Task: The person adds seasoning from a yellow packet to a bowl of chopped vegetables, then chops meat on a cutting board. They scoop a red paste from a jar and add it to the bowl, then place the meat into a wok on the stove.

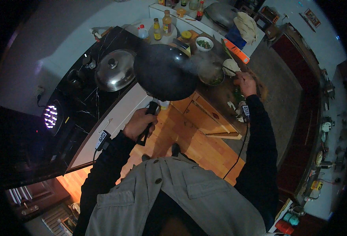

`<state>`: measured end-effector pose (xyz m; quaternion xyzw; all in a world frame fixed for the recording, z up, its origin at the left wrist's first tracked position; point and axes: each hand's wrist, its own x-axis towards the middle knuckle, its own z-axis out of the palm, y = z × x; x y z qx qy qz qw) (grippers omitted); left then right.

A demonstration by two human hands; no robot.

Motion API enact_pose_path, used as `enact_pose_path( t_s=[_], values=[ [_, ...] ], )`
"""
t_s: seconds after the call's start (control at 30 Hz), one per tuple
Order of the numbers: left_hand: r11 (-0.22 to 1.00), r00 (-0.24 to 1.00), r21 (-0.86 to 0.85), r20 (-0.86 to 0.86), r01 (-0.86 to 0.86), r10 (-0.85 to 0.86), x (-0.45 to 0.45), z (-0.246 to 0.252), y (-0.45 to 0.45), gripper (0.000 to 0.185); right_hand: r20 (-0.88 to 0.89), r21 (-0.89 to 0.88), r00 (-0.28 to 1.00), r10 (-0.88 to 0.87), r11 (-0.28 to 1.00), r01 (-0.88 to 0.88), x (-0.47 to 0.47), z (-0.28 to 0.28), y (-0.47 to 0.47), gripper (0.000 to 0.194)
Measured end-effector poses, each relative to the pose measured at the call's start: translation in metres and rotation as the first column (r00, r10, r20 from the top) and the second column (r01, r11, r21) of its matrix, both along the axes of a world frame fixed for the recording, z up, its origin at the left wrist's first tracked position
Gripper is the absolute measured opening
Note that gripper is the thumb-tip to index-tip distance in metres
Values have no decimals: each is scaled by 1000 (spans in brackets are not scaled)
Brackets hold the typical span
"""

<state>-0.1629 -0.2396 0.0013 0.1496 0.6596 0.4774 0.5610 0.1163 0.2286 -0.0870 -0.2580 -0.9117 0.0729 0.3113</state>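
Observation:
My left hand (141, 123) grips the black handle of a dark wok (165, 73), which is held up tilted beside the wooden counter. Its underside or inside cannot be told apart in the dim light. My right hand (246, 84) holds a thin dark utensil, its far end over a steaming bowl (211, 77) with greenish food in it. Just left of that hand lies a pale round item (231, 67), perhaps a cabbage. Beyond the steaming bowl is a white bowl (204, 43) of chopped greens.
A domed steel lid (115, 70) rests on the black marble counter (85, 97). Sauce bottles (167, 23) and a yellow-lidded jar (186, 36) stand behind the wok. Vegetable scraps (239, 111) lie near the wooden counter's edge. An orange-and-white package (236, 50) is at the back right.

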Motion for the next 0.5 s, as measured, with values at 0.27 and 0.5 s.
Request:
enact_pose_path(
  t_s=[0.27, 0.5],
  values=[
    [999, 999, 12, 20, 46, -46, 2, 5, -2, 21, -252, -589, 958, -138, 807, -39, -24, 23, -57, 33],
    [999, 998, 4, 38, 47, -47, 6, 11, -4, 23, -275, -470, 949, 155, 839, -273, -74, 15, -85, 29]
  ],
)
